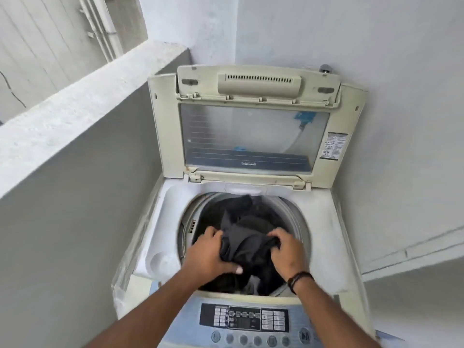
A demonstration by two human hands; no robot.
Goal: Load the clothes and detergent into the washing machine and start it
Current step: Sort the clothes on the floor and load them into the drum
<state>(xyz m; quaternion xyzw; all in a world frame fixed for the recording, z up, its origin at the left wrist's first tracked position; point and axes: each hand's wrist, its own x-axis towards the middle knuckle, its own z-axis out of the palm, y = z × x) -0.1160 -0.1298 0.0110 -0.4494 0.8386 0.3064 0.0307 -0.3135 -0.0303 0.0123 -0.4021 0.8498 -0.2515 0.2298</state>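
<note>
A cream top-loading washing machine (324, 237) stands in a corner with its folding lid (253, 136) raised against the back wall. Dark clothes (247, 243) fill the round drum opening (187, 222). My left hand (209, 254) grips the left side of a black garment over the drum, thumb pressed into the cloth. My right hand (287, 249) grips the same bundle on its right side; a dark band circles that wrist. No detergent is in view.
The control panel (244, 320) with a display and a row of round buttons lies at the near edge. A grey parapet wall (82, 156) runs close along the left. White walls (401, 121) close the back and right.
</note>
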